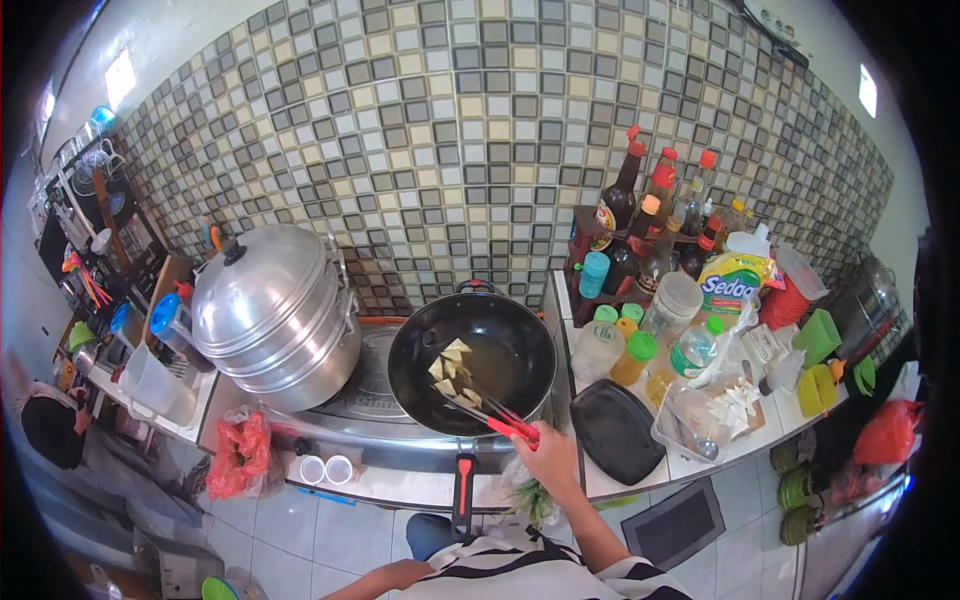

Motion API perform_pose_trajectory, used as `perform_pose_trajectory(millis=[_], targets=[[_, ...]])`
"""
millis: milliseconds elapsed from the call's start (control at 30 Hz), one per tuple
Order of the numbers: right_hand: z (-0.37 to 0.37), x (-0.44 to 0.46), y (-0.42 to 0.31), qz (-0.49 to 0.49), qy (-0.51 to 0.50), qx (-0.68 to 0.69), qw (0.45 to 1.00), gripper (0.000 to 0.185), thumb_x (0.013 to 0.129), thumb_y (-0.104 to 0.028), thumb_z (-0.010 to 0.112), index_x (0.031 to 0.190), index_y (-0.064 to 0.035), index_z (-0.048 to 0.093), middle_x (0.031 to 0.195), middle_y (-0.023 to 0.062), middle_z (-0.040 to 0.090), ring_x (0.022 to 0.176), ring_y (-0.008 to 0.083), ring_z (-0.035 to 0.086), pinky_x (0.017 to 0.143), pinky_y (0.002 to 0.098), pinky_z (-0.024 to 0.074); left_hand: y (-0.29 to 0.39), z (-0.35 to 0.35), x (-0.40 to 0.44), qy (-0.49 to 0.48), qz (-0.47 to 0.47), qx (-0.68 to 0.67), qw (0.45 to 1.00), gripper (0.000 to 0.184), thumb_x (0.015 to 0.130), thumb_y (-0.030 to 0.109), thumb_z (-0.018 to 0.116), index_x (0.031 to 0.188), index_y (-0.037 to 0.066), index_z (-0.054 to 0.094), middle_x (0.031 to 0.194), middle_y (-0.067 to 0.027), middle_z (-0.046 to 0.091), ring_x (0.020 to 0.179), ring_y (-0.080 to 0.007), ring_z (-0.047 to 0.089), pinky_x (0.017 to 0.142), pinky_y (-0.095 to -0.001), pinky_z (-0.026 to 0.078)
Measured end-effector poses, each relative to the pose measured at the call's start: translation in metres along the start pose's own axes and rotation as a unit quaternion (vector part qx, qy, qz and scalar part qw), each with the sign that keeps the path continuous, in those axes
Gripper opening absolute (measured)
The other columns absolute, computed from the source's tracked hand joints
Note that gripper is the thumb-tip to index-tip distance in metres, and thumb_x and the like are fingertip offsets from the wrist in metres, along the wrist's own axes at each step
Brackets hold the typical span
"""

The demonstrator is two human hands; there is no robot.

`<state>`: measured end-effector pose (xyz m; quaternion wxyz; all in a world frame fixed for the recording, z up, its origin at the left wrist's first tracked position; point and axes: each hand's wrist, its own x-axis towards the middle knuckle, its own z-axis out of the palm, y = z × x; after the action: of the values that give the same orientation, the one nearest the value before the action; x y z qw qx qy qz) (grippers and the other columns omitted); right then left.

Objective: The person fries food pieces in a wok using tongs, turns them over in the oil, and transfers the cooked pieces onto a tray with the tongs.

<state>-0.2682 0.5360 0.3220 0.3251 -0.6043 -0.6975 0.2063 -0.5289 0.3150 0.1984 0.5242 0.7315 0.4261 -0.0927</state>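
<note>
My right hand [545, 458] is closed round the red handles of a pair of tongs [515, 425]. The metal ends of the tongs reach into a black wok [530, 345], among several pale, flat cut pieces [455, 372]. What the pieces are I cannot tell, nor whether the tongs pinch one. A shallow pool of oil or other liquid lies around them. The wok's black and red handle [463, 495] points toward my body, with no hand on it. My left forearm [390, 577] shows at the bottom edge, but the left hand itself is hidden.
Left of the wok stands a large metal steamer pot [275, 325]. A red plastic bag [240, 455] and two white cups [325, 469] are nearby. On the right counter are a black tray [615, 435], a clear container [690, 440], jars and sauce bottles [622, 190]. A person [55, 425] is at far left.
</note>
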Motion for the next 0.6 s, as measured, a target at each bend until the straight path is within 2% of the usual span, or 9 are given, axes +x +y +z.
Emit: perform_pose_trajectory(millis=[100,200,300,400,500,600], targets=[[0.007,0.003,0.000,0.004,0.014,-0.007,1.000,0.031,0.071,-0.037,0.063,0.080,-0.0069,0.063,0.063,0.0151,0.060,0.059,0.0320,0.060,0.055,0.0398,0.0465,0.005,-0.005,-0.001,-0.022,-0.001,-0.007,1.000,0.034,0.078,0.014,0.049,0.111,0.006,0.050,0.108,-0.0171,0.054,0.099,-0.0346,0.052,0.081,-0.0418,0.043],[0.006,0.003,-0.002,0.020,-0.023,-0.048,0.998,0.031,0.073,-0.037,0.061,0.077,-0.0059,0.061,0.064,0.0166,0.059,0.061,0.0339,0.059,0.055,0.0417,0.0459,0.014,-0.009,-0.004,-0.036,0.004,-0.019,0.999,0.033,0.078,0.015,0.051,0.109,0.007,0.051,0.105,-0.0169,0.056,0.097,-0.0347,0.054,0.079,-0.0423,0.044],[0.010,0.001,0.001,0.025,-0.054,-0.049,0.997,0.033,0.074,-0.038,0.059,0.074,-0.0048,0.059,0.064,0.0174,0.059,0.062,0.0355,0.059,0.055,0.0432,0.0453,0.001,0.001,-0.002,0.016,0.030,-0.020,0.999,0.031,0.077,0.017,0.052,0.106,0.007,0.053,0.101,-0.0169,0.057,0.095,-0.0351,0.054,0.077,-0.0430,0.044],[0.014,-0.002,0.004,-0.001,-0.043,-0.030,0.999,0.032,0.074,-0.037,0.059,0.074,-0.0050,0.058,0.063,0.0171,0.058,0.062,0.0364,0.058,0.055,0.0437,0.0449,-0.003,0.002,0.000,-0.004,0.021,0.006,1.000,0.031,0.076,0.019,0.053,0.104,0.006,0.053,0.100,-0.0174,0.057,0.094,-0.0357,0.054,0.076,-0.0434,0.044],[0.012,-0.006,0.001,-0.002,-0.037,-0.012,0.999,0.031,0.074,-0.036,0.060,0.074,-0.0054,0.057,0.063,0.0164,0.058,0.061,0.0363,0.057,0.055,0.0435,0.0447,0.006,-0.004,-0.005,0.020,0.029,-0.010,0.999,0.033,0.076,0.021,0.054,0.105,0.006,0.053,0.100,-0.0180,0.057,0.094,-0.0362,0.054,0.076,-0.0437,0.044],[0.012,-0.008,0.002,-0.022,-0.047,-0.002,0.999,0.034,0.075,-0.041,0.055,0.074,-0.0071,0.055,0.060,0.0167,0.058,0.059,0.0363,0.059,0.053,0.0451,0.0457,0.016,-0.012,-0.005,-0.018,-0.001,-0.006,1.000,0.033,0.076,0.021,0.054,0.105,0.006,0.053,0.101,-0.0186,0.057,0.095,-0.0360,0.054,0.076,-0.0438,0.044]])
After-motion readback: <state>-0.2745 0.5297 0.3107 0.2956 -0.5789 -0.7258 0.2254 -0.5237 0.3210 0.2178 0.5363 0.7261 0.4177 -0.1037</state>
